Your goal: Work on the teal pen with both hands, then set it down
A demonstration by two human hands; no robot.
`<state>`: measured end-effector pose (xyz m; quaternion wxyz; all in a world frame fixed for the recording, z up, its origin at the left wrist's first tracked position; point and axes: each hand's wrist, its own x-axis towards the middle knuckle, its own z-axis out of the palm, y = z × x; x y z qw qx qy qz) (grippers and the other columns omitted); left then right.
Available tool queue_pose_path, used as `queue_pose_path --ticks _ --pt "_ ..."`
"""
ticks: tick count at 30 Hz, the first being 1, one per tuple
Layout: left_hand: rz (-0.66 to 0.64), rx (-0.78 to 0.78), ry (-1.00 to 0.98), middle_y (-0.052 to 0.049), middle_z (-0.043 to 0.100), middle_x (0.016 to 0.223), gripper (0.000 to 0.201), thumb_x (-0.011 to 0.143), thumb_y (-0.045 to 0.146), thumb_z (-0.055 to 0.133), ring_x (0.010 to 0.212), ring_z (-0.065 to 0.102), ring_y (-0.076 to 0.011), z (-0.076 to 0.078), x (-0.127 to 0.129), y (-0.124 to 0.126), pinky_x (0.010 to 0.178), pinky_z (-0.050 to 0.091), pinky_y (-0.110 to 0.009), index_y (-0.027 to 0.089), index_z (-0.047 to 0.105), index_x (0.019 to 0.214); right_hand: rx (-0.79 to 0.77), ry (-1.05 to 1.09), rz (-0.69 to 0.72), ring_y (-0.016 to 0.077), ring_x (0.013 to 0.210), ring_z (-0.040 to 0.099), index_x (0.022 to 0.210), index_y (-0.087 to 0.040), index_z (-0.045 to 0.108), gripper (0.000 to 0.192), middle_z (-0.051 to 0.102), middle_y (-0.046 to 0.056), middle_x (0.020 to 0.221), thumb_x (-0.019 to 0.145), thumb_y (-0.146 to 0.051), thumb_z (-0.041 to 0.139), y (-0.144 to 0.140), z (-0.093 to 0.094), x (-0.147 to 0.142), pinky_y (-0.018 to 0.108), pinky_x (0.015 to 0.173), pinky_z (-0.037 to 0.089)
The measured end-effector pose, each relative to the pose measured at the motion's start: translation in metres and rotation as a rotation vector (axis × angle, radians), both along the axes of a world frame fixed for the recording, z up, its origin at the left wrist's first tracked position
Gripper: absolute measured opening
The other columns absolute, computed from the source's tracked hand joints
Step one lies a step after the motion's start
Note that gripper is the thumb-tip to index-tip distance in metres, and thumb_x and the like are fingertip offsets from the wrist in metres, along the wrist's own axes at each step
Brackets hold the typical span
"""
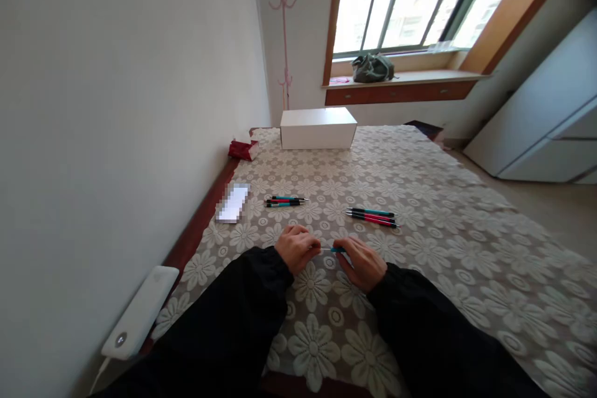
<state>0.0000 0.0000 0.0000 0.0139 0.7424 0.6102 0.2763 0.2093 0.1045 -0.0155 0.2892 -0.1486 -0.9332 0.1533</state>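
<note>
Low over the patterned tablecloth, my right hand (361, 261) is closed on the teal barrel (336, 250) of a pen. A thin pale rod (325, 249), which looks like a pen refill, spans the small gap between my hands. Its other end disappears into the pinched fingers of my left hand (298, 249), which hide what part is there. Beyond my left hand lies a small group of teal and red pens (285, 201). Farther right, past my right hand, several more teal, red and black pens (372, 217) lie side by side.
A flower-patterned cloth (311, 348) covers the table. At its far end stands a white box (318, 130). Along the left edge are a dark red packet (243, 150), a blurred-out white rectangle (234, 203) and a white power strip-like device (142, 311) with a cable.
</note>
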Motion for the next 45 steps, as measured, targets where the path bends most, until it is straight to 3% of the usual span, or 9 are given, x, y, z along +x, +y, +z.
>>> queue_pose_path --ticks 6,14,22,28,32,39,45 --pt "0.021 -0.005 -0.028 -0.002 0.076 0.086 0.017 0.092 0.038 0.063 0.097 0.064 -0.0216 0.004 -0.002 -0.001 0.1 0.044 -0.044 0.025 0.072 0.087 -0.039 0.024 0.005 0.0205 0.082 0.066 0.103 -0.023 0.055 0.014 0.067 0.006 0.088 0.095 -0.017 0.046 0.0 -0.001 0.0 0.033 0.075 0.056" --pt "0.018 -0.009 -0.031 -0.002 0.076 0.085 0.015 0.091 0.037 0.064 0.094 0.063 -0.0217 0.006 -0.003 -0.001 0.097 0.044 -0.044 0.025 0.073 0.087 -0.094 0.027 -0.017 0.0201 0.086 0.068 0.118 -0.023 0.048 0.029 0.068 0.007 0.094 0.091 -0.014 0.044 0.001 -0.006 0.0 0.033 0.078 0.056" --pt "-0.012 -0.029 -0.006 0.0 0.077 0.088 0.015 0.092 0.035 0.063 0.092 0.062 -0.0213 0.005 -0.004 -0.002 0.094 0.043 -0.044 0.026 0.074 0.091 -0.114 0.019 -0.029 0.02 0.085 0.069 0.116 -0.023 0.051 0.024 0.07 0.006 0.094 0.093 -0.019 0.047 0.002 -0.009 0.001 0.033 0.077 0.056" --pt "0.027 -0.031 -0.001 -0.002 0.077 0.089 0.012 0.091 0.029 0.061 0.091 0.061 -0.0215 0.009 -0.002 -0.003 0.092 0.042 -0.044 0.024 0.07 0.087 -0.093 -0.071 -0.17 0.0211 0.079 0.069 0.108 -0.023 0.058 0.02 0.072 0.005 0.09 0.09 -0.034 0.06 0.008 -0.005 0.005 0.033 0.073 0.054" --pt "0.065 -0.052 -0.027 -0.002 0.076 0.09 0.01 0.091 0.027 0.059 0.092 0.062 -0.0221 0.01 -0.003 -0.003 0.092 0.041 -0.045 0.023 0.068 0.088 -0.207 -0.085 -0.257 0.0203 0.069 0.067 0.097 -0.023 0.057 0.027 0.07 0.003 0.082 0.084 -0.043 0.069 0.015 -0.006 0.006 0.032 0.065 0.051" --pt "0.104 -0.078 -0.064 -0.002 0.075 0.088 0.007 0.089 0.025 0.062 0.093 0.062 -0.023 0.013 -0.006 -0.002 0.091 0.041 -0.044 0.023 0.068 0.087 -0.585 0.143 -0.094 0.0137 0.06 0.056 0.093 -0.023 0.054 0.019 0.063 -0.001 0.073 0.084 -0.036 0.064 0.011 0.002 0.003 0.028 0.058 0.046" --pt "0.114 -0.033 -0.1 -0.002 0.075 0.086 0.007 0.088 0.024 0.063 0.094 0.061 -0.0235 0.014 -0.007 -0.002 0.09 0.04 -0.043 0.023 0.068 0.085 -0.76 0.258 -0.021 0.0175 0.073 0.064 0.091 -0.022 0.06 0.019 0.068 0.002 0.08 0.083 -0.038 0.069 0.013 0.005 0.002 0.033 0.07 0.052"
